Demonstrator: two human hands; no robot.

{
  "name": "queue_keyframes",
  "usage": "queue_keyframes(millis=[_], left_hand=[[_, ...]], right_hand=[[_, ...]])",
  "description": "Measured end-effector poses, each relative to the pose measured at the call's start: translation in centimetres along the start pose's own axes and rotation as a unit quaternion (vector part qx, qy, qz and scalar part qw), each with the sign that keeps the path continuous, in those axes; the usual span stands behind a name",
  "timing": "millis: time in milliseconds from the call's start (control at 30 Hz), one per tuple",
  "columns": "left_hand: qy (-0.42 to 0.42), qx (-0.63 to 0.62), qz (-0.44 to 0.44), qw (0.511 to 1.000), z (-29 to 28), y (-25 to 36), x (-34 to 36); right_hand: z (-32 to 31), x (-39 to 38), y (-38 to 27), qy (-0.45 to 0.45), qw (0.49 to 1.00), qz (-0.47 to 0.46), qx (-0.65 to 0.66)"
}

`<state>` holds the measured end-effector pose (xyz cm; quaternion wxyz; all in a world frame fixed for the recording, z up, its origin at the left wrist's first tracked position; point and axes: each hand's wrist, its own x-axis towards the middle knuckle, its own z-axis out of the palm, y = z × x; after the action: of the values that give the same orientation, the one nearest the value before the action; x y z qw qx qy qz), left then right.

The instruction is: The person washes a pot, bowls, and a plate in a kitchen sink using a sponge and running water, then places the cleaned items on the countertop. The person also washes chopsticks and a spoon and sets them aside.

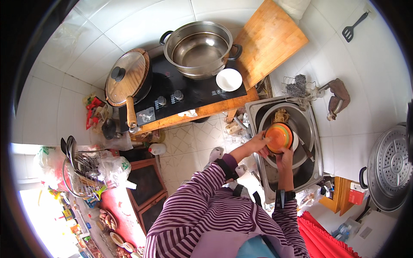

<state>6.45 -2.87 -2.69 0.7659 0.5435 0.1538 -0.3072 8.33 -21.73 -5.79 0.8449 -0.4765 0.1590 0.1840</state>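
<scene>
My left hand [260, 143] grips the left edge of a striped orange, yellow and green bowl [277, 136], and my right hand [285, 155] holds its lower edge. I cannot tell if it is one bowl or nested ones. It is tilted over a steel basin [268, 115] set in the sink [270, 187]. Pale brown food scraps [282, 114] lie at the basin's back. A dark-handled utensil [307, 151] and part of a white dish show beside the bowl, partly hidden.
A counter holds a cooktop [163, 84] with a steel pot [195, 51], lidded pan [124, 77] and white bowl [228, 80]. Behind are a cutting board [269, 38] and wire rack [291, 91]. A steamer tray [389, 165] hangs right. A utensil rack [84, 172] stands left.
</scene>
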Motion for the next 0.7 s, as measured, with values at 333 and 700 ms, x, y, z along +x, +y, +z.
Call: queue_keyframes(millis=[333,700], left_hand=[[0.265,-0.157,0.101,0.946,-14.2,0.5,-6.4],[0.377,-0.181,0.107,0.902,-24.7,-0.4,-6.4]], right_hand=[[12.9,2.6,2.7,-0.096,0.99,0.026,-0.103],[4.4,2.8,2.5,0.052,0.989,0.018,-0.138]])
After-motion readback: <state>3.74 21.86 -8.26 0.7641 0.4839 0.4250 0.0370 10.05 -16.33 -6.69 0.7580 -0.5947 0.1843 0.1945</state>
